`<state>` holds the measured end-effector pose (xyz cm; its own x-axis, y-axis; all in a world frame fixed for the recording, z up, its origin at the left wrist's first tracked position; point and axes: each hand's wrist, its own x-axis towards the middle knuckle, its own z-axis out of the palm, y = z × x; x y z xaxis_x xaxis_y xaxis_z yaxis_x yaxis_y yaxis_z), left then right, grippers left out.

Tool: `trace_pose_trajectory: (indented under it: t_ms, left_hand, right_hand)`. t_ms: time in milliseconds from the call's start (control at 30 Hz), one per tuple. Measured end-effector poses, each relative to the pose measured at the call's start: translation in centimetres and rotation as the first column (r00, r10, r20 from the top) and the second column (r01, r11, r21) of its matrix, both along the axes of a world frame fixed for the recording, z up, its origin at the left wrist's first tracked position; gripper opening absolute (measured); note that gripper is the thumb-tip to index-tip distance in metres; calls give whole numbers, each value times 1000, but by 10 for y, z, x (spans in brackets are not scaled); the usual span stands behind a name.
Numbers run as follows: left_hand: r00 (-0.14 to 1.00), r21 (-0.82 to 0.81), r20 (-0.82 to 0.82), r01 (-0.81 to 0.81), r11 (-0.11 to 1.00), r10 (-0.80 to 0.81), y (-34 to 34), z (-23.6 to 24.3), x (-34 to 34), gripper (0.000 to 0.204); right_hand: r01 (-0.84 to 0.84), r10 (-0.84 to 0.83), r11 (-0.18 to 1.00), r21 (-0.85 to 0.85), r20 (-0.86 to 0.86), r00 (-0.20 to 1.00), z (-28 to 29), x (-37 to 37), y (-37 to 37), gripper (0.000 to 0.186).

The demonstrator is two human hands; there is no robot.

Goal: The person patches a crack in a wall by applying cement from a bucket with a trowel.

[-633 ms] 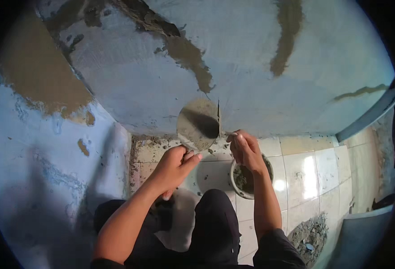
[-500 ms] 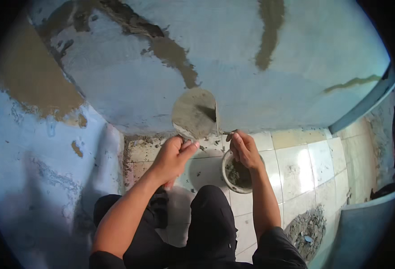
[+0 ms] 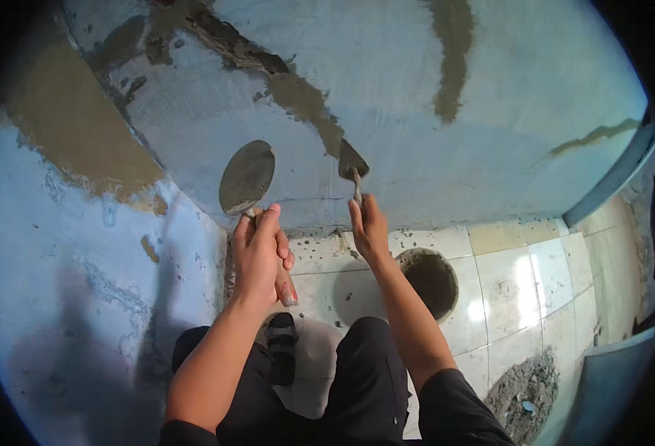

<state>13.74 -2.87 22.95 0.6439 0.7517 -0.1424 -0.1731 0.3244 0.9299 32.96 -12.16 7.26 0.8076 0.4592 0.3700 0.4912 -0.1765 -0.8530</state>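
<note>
My left hand [image 3: 256, 254] is closed round the handle of a round-bladed trowel [image 3: 248, 177], its wide grey blade held up before the wall and its reddish handle end sticking out below. In my right hand [image 3: 370, 232] is a small pointed trowel [image 3: 352, 161]. Its blade lies at the lower end of a brown mortar strip [image 3: 301, 102] that runs diagonally down the pale blue wall [image 3: 394, 141]. Whether the blade presses on the wall I cannot tell. Beside my right forearm stands a bucket [image 3: 454, 290] with dark mortar inside.
Another mortar strip [image 3: 452, 67] runs down the wall farther right. A broad brown patch [image 3: 74, 126] covers part of the left wall. Crumbs lie on the tiled floor [image 3: 446, 241] along the wall's foot. A rubble heap [image 3: 524, 394] sits at lower right, near a blue panel [image 3: 614, 386].
My right hand has risen from over the bucket to the wall with the small trowel. My left hand has drawn the round-bladed trowel leftward and tilted its blade.
</note>
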Motion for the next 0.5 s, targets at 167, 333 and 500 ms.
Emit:
trace_pose_trajectory:
  t_ms: [167,333,500]
  left_hand:
    - [998,-26,-10,-64,998,64,3,7,-14,32]
    - [998,2,-38,-48,999,48,11,11,-26,33]
    - [995,27,-76,62,998,-60,15,9,-30,29]
  right_hand:
    - [16,-21,999,34,131,991,14,17,76,25]
    - [86,-69,995,-52,278,958,24,27,90,25]
    - [210,-196,978,0,367,910,9,70,54,24]
